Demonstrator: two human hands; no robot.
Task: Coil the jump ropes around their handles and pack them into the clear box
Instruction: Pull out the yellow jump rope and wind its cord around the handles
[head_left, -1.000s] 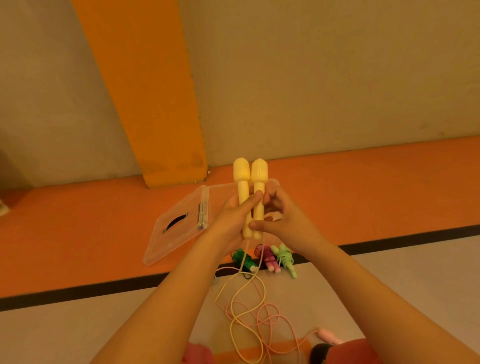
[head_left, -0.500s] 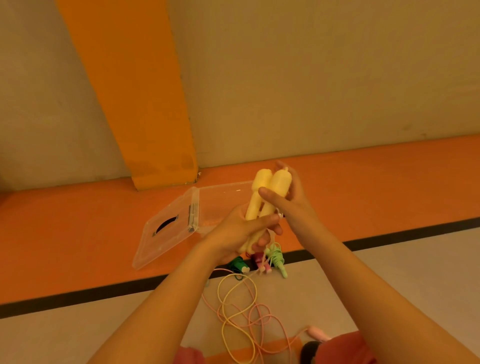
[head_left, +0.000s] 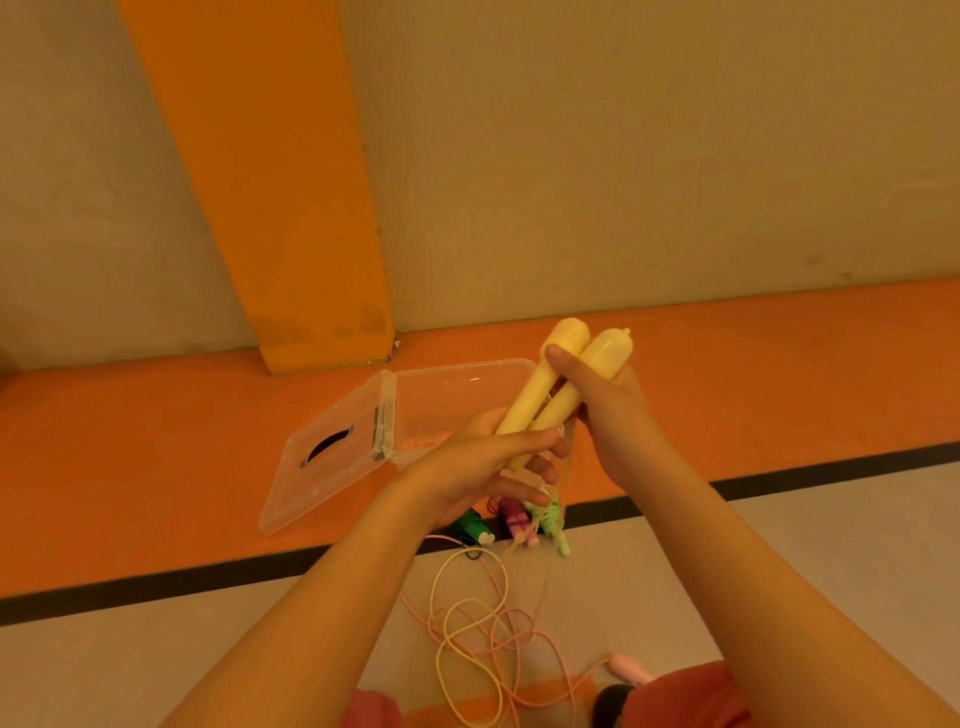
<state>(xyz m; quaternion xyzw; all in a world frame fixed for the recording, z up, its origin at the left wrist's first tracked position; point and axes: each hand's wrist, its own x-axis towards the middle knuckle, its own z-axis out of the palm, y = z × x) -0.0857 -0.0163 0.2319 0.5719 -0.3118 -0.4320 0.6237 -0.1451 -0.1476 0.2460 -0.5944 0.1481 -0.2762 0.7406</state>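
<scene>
The left hand (head_left: 483, 467) grips the lower ends of the two yellow handles (head_left: 558, 387) and the right hand (head_left: 618, 415) is curled round their upper part, pressing them side by side before the open clear box (head_left: 441, 395), probably to wind the loose yellow rope (head_left: 434, 597) around them.

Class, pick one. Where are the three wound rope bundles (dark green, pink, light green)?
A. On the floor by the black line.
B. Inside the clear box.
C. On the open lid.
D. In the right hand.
A: the dark green bundle, the pink bundle and the light green bundle lie on the floor at the black line, outside the clear box.
</scene>
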